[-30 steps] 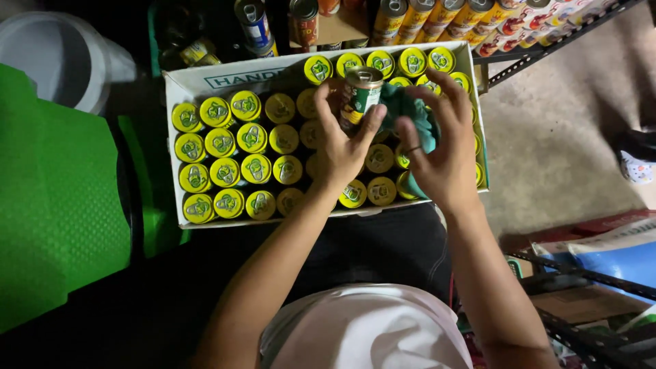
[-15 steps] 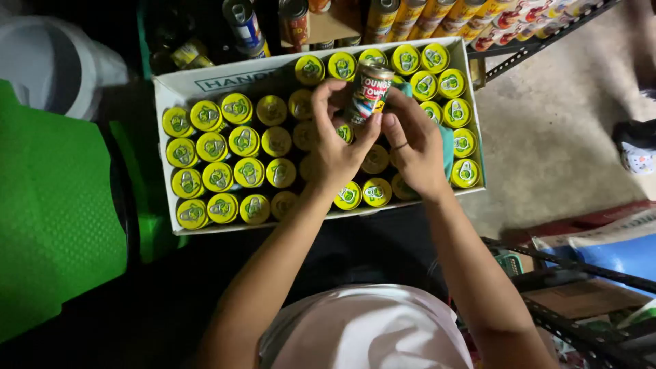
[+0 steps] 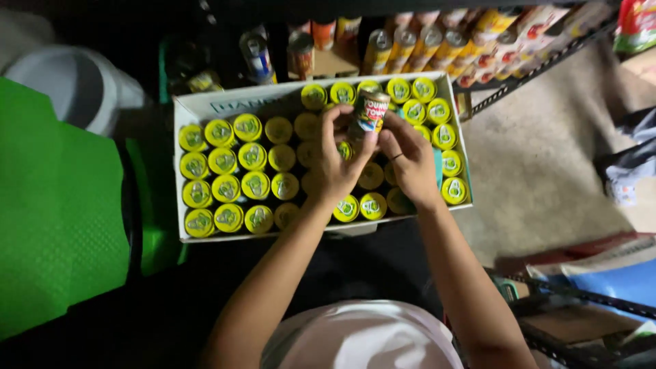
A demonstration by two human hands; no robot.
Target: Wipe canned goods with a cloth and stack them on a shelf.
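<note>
1. The left hand [image 3: 339, 164] has its fingers [image 3: 333, 117] curled round a small can [image 3: 370, 111]; thumb on one side, the rest on the other — closed on it, lifting it clear of the box.
2. The right hand [image 3: 410, 160] meets the can from the other side; its fingertips touch the lower part of the label, half closed, seemingly steadying or turning it rather than carrying it; a ring sits on one finger.
3. The can is tilted, lid away from the camera and label up — probably held so that the label can be read; it hangs above the upper middle of the box.
4. The box [image 3: 205, 108] is a shallow white carton, packed with upright cans [image 3: 225, 188] in close rows; yellow pull-tab lids face up, touching one another, so each can be picked from above.
5. A teal cloth [image 3: 438, 161] shows by the right wrist, lying among the cans.
6. Beyond the box, a wire shelf [image 3: 533, 72] carries a row of other tins lying on their sides; a few more stand behind the box.
7. To the left, a green sheet [image 3: 55, 205] and a pale tub [image 3: 75, 85]; bare floor [image 3: 547, 164] to the right.
</note>
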